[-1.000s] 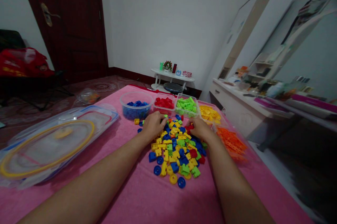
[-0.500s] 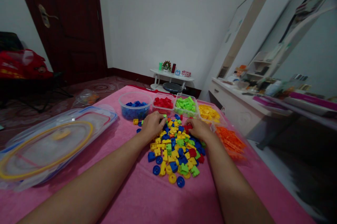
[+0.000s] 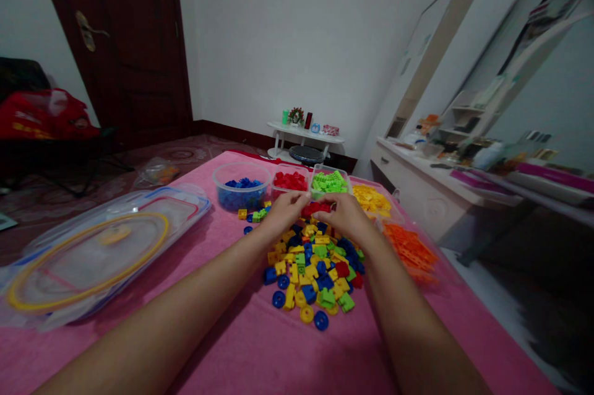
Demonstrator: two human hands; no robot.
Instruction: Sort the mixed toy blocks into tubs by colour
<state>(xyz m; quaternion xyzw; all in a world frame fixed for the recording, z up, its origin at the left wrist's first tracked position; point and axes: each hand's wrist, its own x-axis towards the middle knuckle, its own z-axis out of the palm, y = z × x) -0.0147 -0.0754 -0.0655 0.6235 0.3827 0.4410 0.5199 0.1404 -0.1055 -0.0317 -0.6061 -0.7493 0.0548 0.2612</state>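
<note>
A heap of mixed building blocks [image 3: 315, 265] in yellow, blue, green and red lies on the pink cloth, with round wheel-like pieces at its near edge. At the far side of the heap, my right hand [image 3: 346, 215] is closed on red building blocks [image 3: 319, 208]. My left hand [image 3: 288, 209] is beside them, its fingers drawn together and its fingertips close to the red pieces. What the left fingers hold, if anything, is hidden. Just beyond the hands stand a tub of red blocks [image 3: 290, 182] and a tub of green blocks [image 3: 329, 183].
A round tub of blue blocks [image 3: 242, 187] stands at the far left. Yellow pieces [image 3: 371, 200] and orange pieces [image 3: 411, 246] fill containers on the right. Clear lids [image 3: 106, 252] with coloured rims are stacked on the left. A dresser [image 3: 431, 178] stands beyond the table's right side.
My hands have come closer together at the heap's far edge. The right hand has moved left and lifted red blocks off the heap. The view has shifted slightly.
</note>
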